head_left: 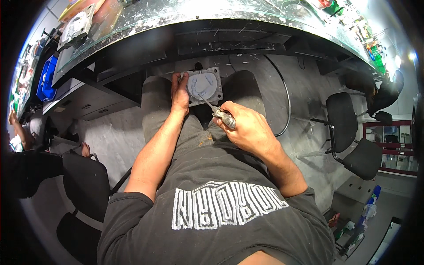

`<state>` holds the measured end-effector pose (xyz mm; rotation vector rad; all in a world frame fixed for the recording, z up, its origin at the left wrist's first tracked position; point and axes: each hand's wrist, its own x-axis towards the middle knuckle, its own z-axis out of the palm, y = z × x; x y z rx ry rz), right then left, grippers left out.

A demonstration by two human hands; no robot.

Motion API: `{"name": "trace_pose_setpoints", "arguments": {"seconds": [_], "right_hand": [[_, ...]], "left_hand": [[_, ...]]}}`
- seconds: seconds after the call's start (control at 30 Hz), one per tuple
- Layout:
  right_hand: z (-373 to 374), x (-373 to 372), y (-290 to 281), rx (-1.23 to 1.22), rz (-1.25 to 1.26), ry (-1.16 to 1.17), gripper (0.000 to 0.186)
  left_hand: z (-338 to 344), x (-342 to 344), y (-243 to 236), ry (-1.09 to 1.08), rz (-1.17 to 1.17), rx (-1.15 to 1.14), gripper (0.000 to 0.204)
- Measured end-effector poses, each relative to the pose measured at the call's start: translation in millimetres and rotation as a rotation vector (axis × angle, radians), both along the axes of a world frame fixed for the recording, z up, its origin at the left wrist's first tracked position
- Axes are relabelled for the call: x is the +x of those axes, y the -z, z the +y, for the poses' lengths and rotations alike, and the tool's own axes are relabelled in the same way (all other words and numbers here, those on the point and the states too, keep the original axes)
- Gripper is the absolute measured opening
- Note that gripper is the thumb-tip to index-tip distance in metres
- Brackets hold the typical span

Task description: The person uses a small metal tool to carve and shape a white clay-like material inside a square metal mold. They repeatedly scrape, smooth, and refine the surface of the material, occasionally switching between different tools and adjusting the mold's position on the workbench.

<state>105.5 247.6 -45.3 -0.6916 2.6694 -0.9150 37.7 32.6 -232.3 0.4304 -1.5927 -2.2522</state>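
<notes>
Beside the desk [163, 18], the left hand [179, 95] gripped a grey plate [219, 85] toward ten o'clock of the right hand [251, 126], clamped round a tool [225, 118] aimed likewise.

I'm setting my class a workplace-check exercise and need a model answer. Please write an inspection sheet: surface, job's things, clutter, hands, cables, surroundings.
Surface: bench top, marked with white smears.
Job's things: grey square plate with a pale round piece on its face; slim-tipped tool reaching toward it, contact unclear.
Clutter: blue bin at left; another grey plate on the bench's left end.
Hands: left hand grips the square plate's left side; right hand holds the tool.
Cables: black cable or hose curving along the floor.
Surroundings: black chairs, red-framed cabinet, another person's hand far left.
</notes>
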Motion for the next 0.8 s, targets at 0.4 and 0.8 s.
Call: {"name": "trace_pose_setpoints", "arguments": {"seconds": [0.4,0.8], "right_hand": [[7.9,-12.2,-11.7,-0.011,0.024,0.016,0.025],[71.9,-47.8,-61.4,0.322,-0.208,-0.278,0.029]], "left_hand": [[-9.3,-5.8,15.5,-0.017,-0.027,0.086,0.023],[-7.8,-2.5,13.1,-0.041,-0.081,0.09,0.02]]}}
